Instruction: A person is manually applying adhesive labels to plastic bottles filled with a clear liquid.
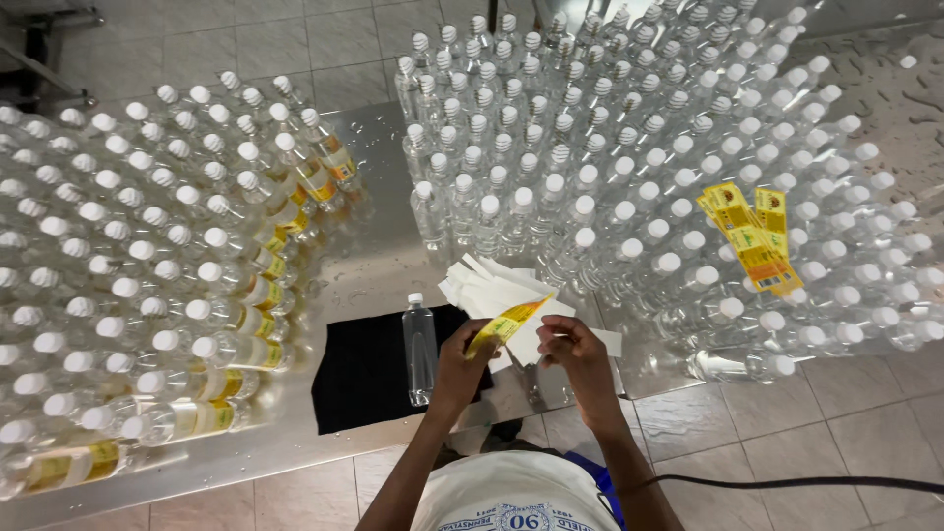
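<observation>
My left hand (pixel 460 371) pinches a yellow label (pixel 507 324) and lifts it at a slant. My right hand (pixel 573 356) holds the white backing strip under that label, fingers closed on it. A fan of white backing papers (pixel 492 285) lies just beyond both hands. A clear plastic bottle (pixel 420 346) with a white cap lies on its side on a black cloth (pixel 364 379), just left of my left hand. The bottle carries no label.
Many labelled white-capped bottles (pixel 147 256) stand packed at the left of the steel table (pixel 379 251). A larger crowd of bare bottles (pixel 629 157) fills the right, with a stack of yellow labels (pixel 752 236) resting on their caps. Tiled floor (pixel 846 413) lies below; a black cable (pixel 787 483) crosses it.
</observation>
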